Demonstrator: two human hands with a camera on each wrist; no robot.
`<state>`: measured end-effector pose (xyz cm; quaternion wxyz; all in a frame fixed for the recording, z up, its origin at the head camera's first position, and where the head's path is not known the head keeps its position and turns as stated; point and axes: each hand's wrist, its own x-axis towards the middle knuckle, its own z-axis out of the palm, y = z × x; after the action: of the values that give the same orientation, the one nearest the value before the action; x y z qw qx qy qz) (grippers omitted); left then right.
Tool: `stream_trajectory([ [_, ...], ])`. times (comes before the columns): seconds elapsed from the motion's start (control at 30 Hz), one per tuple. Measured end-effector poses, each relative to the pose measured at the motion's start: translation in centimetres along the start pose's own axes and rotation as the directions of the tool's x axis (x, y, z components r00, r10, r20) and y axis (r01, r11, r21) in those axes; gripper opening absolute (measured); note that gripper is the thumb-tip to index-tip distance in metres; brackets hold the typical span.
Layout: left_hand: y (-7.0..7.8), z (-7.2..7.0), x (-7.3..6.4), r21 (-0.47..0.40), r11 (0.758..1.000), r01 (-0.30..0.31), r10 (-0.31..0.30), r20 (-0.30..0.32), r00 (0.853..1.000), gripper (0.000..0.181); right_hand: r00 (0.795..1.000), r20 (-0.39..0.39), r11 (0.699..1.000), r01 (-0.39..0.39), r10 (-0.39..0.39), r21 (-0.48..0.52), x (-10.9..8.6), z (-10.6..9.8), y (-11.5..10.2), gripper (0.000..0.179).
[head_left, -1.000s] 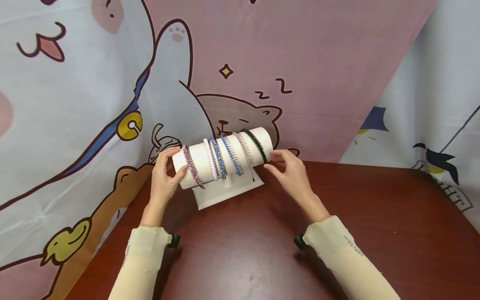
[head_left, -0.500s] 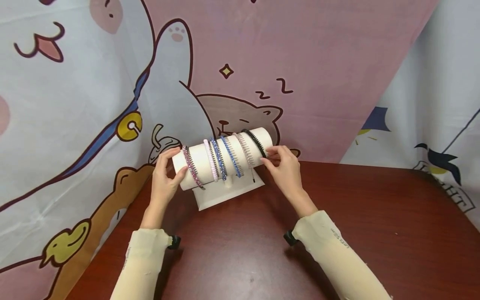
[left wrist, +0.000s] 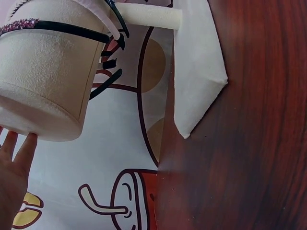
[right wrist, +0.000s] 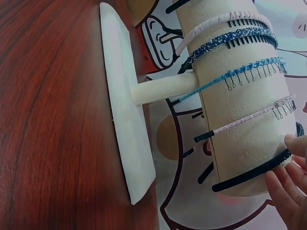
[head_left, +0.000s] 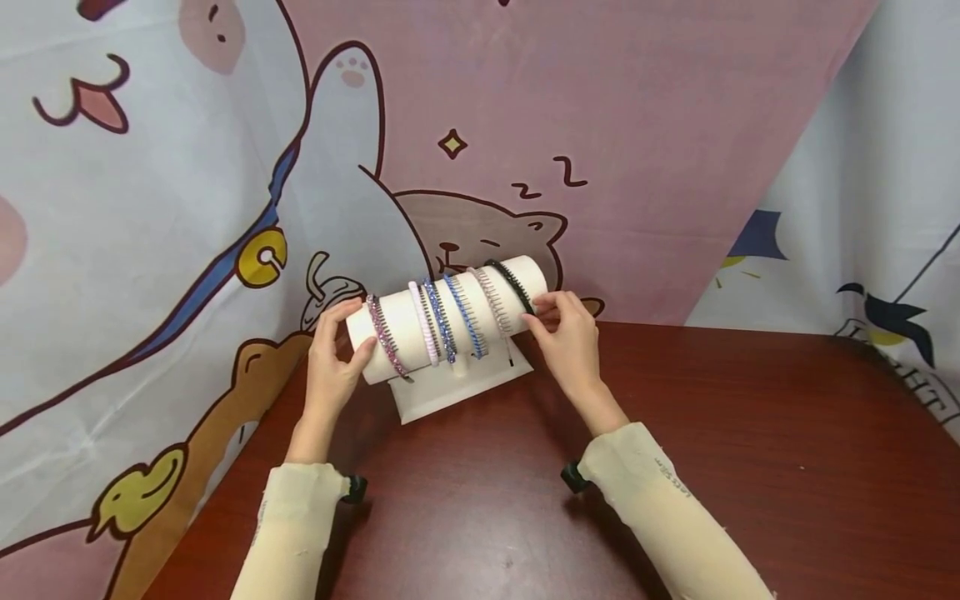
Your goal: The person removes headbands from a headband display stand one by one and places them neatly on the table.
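A white padded headband stand (head_left: 401, 321), a horizontal roll on a post and flat base (head_left: 457, 390), carries several toothed headbands. My left hand (head_left: 330, 358) holds the roll's left end, thumb in front and fingers behind, beside a pink glittery headband (head_left: 385, 337). At the opposite end my right hand (head_left: 572, 342) pinches a black headband (right wrist: 244, 176) between thumb and fingertips; it still lies around the roll. Between them sit a pale pink headband (head_left: 422, 323), a dark blue glittery one (head_left: 441, 321), a lighter blue one (head_left: 467, 317) and a silvery pink one (head_left: 491, 302).
The stand rests at the back of a reddish-brown wooden table (head_left: 465, 500). Close behind it hangs a cloth backdrop (head_left: 630, 167) printed with cartoon animals, which also runs along the left side.
My right hand has moved left and slightly up from beside the roll's right end, and its thumb and fingers have closed on the black headband. The left hand keeps its hold.
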<state>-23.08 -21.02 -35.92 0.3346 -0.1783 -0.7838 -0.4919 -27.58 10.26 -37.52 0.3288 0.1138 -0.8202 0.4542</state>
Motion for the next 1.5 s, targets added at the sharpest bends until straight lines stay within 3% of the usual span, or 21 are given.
stream_trajectory([
  [0.73, -0.2, 0.5, 0.0, -0.050, 0.999, -0.019, 0.018, -0.015, 1.000, 0.050, 1.000, -0.022, 1.000, -0.004, 0.003, -0.029, 0.0, 0.1, 0.0, 0.017],
  [1.23, -0.1, 0.5, 0.0, -0.087, 0.996, 0.023, -0.025, -0.029, 0.999, 0.052, 0.996, -0.049, 0.996, -0.082, 0.081, -0.023, 0.8, -0.9, 1.0, 0.016],
  [1.5, -0.4, 0.2, -0.4, -0.061, 0.998, 0.032, -0.035, -0.041, 0.999, 0.058, 0.989, -0.053, 0.991, -0.137, 0.137, 0.008, 1.4, -1.3, 1.8, 0.017],
])
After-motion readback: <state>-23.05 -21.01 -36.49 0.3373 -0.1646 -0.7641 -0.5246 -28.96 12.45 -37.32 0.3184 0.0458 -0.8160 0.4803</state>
